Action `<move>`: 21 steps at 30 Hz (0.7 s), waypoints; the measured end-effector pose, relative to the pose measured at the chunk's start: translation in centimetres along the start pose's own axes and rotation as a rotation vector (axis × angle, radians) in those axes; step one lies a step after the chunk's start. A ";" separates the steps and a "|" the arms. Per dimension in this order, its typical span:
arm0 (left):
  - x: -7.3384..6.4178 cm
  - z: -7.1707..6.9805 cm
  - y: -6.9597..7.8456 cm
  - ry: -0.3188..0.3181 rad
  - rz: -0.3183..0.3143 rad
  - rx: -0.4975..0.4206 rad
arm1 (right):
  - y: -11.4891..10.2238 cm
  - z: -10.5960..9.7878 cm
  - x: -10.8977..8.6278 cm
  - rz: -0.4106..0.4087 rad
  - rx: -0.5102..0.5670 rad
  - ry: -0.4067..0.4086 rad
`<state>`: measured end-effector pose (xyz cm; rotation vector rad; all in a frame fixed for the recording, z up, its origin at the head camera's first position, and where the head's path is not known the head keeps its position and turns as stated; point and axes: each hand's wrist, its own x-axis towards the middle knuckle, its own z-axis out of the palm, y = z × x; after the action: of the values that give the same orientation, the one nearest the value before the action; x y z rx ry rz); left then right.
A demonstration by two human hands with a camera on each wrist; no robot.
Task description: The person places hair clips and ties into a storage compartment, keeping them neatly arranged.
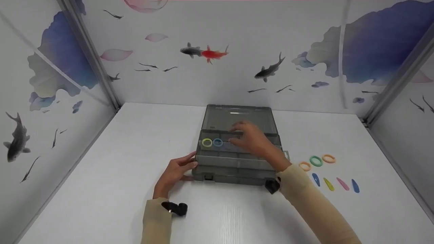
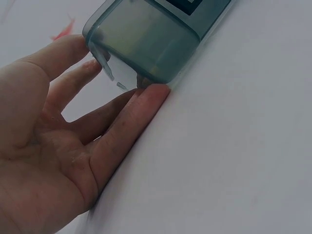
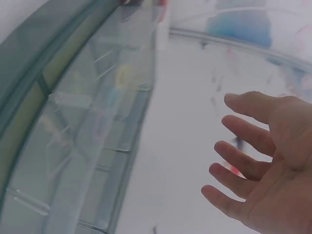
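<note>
A grey translucent plastic storage box (image 1: 234,169) stands on the table with its lid (image 1: 240,118) tipped back and its divided compartments exposed. My left hand (image 1: 174,171) holds the box's left side; in the left wrist view the thumb meets the upper corner and the lowest finger lies along the tabletop. Above the compartments hovers my right hand (image 1: 252,140), fingers spread and gently bent. Nothing sits between them in the right wrist view. Just left of its fingertips, a yellow hair tie (image 1: 206,142) and a blue hair tie (image 1: 217,142) lie in the box.
Right of the box, two orange hair ties (image 1: 329,158) and a green one (image 1: 316,161) lie on the white table (image 1: 112,169). Several hair clips, blue, yellow and pink (image 1: 342,183), form a row nearer me. Fish-patterned panels (image 1: 152,84) enclose the table's back and sides.
</note>
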<state>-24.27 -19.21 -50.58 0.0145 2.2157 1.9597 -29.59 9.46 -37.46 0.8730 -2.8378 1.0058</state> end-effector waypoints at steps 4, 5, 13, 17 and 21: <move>0.1 0.1 0.0 0.020 -0.015 0.005 | -1.0 -1.0 -2.7 -0.079 -0.004 0.058; 0.1 0.1 0.0 0.020 -0.015 0.009 | -1.0 -1.2 -3.3 -0.095 -0.010 0.072; 0.2 0.3 -0.1 0.029 -0.015 0.017 | -0.6 -2.3 -7.2 -0.129 -0.021 0.100; 0.1 0.3 -0.1 0.037 -0.024 0.014 | 0.6 -2.7 -8.8 -0.138 0.024 0.136; 0.1 0.3 0.0 0.034 -0.026 0.011 | 2.2 -3.1 -9.8 -0.124 0.067 0.208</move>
<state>-24.34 -18.92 -50.66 -0.0460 2.2361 1.9488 -22.95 17.60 -38.05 0.8806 -2.5592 1.1099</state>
